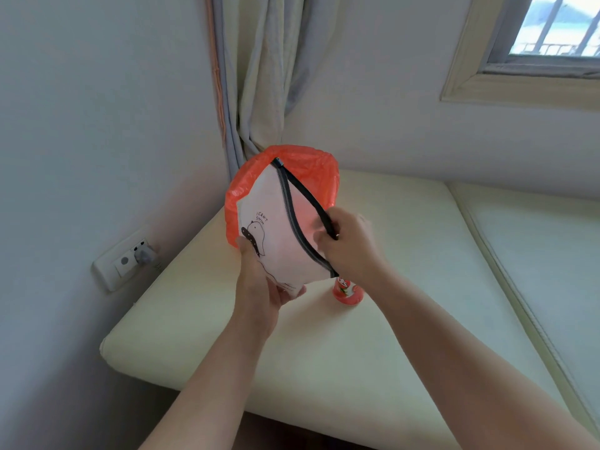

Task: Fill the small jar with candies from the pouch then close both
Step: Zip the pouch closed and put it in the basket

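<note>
A white pouch (pixel 279 232) with a cartoon drawing and a dark zipper is held up above the cushion. My left hand (pixel 263 280) grips its lower corner from below. My right hand (pixel 347 245) pinches the far side of the zipper edge, and the mouth gapes open. No candies can be seen inside. A small red jar (pixel 348 292) stands on the cushion just below the pouch, partly hidden by my right wrist; its top is out of sight.
An orange plastic bag (pixel 250 177) sits behind the pouch on the cream cushion (pixel 324 352). A wall socket (pixel 126 261) is at the left, a curtain (pixel 259 76) behind, a window (pixel 552 27) at the upper right. A second cushion (pixel 535 254) lies to the right.
</note>
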`<state>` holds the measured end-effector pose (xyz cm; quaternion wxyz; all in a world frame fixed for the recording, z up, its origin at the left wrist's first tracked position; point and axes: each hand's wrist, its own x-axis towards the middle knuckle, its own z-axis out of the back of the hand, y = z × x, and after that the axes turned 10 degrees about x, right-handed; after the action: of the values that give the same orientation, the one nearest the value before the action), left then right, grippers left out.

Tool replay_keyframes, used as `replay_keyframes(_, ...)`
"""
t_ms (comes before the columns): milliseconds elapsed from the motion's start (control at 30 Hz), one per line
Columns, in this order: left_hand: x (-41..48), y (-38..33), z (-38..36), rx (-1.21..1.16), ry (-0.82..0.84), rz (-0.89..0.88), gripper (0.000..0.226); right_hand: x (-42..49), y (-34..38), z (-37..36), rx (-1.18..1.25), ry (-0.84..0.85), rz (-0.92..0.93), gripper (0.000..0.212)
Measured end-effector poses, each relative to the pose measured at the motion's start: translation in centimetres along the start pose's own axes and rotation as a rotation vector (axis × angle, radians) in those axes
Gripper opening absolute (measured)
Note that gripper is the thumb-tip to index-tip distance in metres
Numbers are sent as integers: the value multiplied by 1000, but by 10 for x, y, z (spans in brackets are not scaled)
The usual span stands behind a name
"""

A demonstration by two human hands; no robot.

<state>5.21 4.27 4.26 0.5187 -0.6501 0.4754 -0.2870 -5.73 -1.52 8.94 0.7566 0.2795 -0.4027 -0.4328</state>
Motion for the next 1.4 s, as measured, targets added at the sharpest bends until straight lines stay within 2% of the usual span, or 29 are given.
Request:
replay_keyframes(100,-7,2,1,8,110,3,63,4,0,1,80,-51,-36,17)
replay_keyframes(233,-12,5,4,-136,183,31,47,9,0,6,101,-72,-62,21)
replay_keyframes(400,-7,12,7,-19,117,-49,29,13,-1,7,96,-85,-71,21)
replay_keyframes(533,-4,13,9,-6,110,-80,27,15,-2,8,119,-83,-81,21)
replay_keyframes(700,0,8,12,114,-34,-164,33,16,-5,11,263,-124,-145,19)
replay_keyframes(767,1,4,9,107,-93,-196,38,14,-7,11,378,-136,-214,21)
replay_keyframes(833,0,-1,5,64,-147,-243,31,12,-7,9,564,-165,-320,23)
replay_keyframes(967,3,-14,-3,-4,-228,-325,23,10,-3,4,1108,-170,-606,27)
replay_keyframes(1133,6,-39,-19,55,-247,-397,25,14,-9,4,1627,-175,-744,26)
replay_keyframes(1400,10,-65,-44,191,-267,-482,25,18,-7,5,1778,-204,-786,22)
